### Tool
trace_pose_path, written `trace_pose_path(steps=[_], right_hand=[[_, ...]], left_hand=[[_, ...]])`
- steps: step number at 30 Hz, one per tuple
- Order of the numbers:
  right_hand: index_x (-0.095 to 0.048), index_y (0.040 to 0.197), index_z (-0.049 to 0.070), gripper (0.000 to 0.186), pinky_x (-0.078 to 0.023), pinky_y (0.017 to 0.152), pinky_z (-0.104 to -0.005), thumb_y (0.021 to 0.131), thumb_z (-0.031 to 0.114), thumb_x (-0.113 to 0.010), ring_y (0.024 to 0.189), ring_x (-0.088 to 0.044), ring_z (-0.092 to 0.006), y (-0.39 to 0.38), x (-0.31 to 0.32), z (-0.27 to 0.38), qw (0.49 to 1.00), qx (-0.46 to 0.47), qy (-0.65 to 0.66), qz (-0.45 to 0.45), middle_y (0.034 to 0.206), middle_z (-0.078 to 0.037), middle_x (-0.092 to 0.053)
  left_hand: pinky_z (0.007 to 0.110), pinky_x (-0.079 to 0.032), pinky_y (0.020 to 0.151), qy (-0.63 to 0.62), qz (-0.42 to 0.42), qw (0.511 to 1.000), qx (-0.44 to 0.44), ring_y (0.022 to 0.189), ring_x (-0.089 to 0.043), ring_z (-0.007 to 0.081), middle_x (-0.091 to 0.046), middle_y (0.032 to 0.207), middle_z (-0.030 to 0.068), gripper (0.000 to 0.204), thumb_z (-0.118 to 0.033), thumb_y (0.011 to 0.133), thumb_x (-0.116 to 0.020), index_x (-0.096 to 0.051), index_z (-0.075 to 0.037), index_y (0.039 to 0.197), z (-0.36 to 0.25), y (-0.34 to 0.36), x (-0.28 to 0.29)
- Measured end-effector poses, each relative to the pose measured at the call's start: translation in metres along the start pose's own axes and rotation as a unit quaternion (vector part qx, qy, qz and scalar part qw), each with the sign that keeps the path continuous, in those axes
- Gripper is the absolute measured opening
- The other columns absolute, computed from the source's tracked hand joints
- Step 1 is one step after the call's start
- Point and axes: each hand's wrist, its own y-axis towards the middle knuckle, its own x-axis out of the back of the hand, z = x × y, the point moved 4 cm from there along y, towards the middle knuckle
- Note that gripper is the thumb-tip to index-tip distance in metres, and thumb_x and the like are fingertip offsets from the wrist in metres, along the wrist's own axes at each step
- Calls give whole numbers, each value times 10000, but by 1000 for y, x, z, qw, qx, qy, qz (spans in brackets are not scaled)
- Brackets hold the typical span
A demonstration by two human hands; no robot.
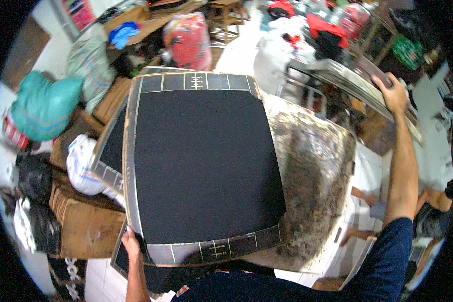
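Note:
A large board point(186, 255) with pale ruled marks along its dark borders lies in front of me. Flat on it rests a black fabric piece point(206, 161). At the board's near left corner, my left hand point(132, 244) grips the edge with the thumb on top. Out to the far right, my right hand point(393, 93) is closed round a dark brown bar point(373, 70) on a long, tilted frame point(350, 83), seen nearly edge-on. The frame stands apart from the board, and its face is hidden.
A paint-stained panel point(317, 176) extends right from under the board. Another marked board point(110, 151) shows at left. Stacked wooden boards point(90, 226), a teal sack point(48, 105) and a red bundle point(187, 43) stand around. Another person's hand point(435, 200) is at the right.

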Motion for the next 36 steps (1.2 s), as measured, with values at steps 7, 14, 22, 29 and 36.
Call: trace_pose_path(steps=[7, 14, 22, 29, 36], right_hand=[[-763, 1175, 166, 841, -538, 926, -466, 720, 867, -666, 1071, -714, -359, 7, 2, -1, 1000, -15, -15, 10, 1129, -166, -761], [-771, 1158, 182, 820, -544, 940, -463, 712, 864, -677, 1065, -721, -347, 5, -1, 0, 1000, -17, -17, 8, 1119, -147, -768], [-754, 1240, 161, 959, -538, 1000, -461, 671, 924, -644, 1123, -713, -344, 9, -8, -14, 999, -4, -36, -16, 1191, -173, -750], [-733, 1295, 193, 1051, -540, 1002, -480, 614, 985, -611, 1143, -702, -361, 10, -6, -8, 999, -4, -35, -35, 1225, -177, -739], [-789, 1114, 135, 836, -567, 896, -448, 690, 850, -706, 1001, -733, -355, 8, 17, 5, 999, -23, 3, -23, 1039, -170, -772]], left_hand=[[324, -358, 620, -16, 140, 988, 66, 700, -463, 105, -540, 758, -63, 375, -383, 1057, -616, -615, -140, 771, -5, -48, -119], [317, -334, 583, -47, 346, 937, 13, 681, -403, 87, -470, 724, -64, 394, -209, 1056, -562, -523, -55, 695, 39, -130, -266], [453, -355, 587, 201, 276, 935, -92, 614, -405, 212, -488, 616, 121, 526, -329, 1084, -510, -562, 67, 743, 36, -119, -243], [400, -393, 577, 206, 240, 936, -153, 609, -474, 176, -573, 638, 99, 444, -316, 1024, -649, -653, 74, 812, 35, -114, -211], [353, -529, 818, 206, 290, 930, -86, 868, -658, 200, -723, 974, 114, 434, -219, 843, -875, -660, 42, 1116, 35, -121, -201]])
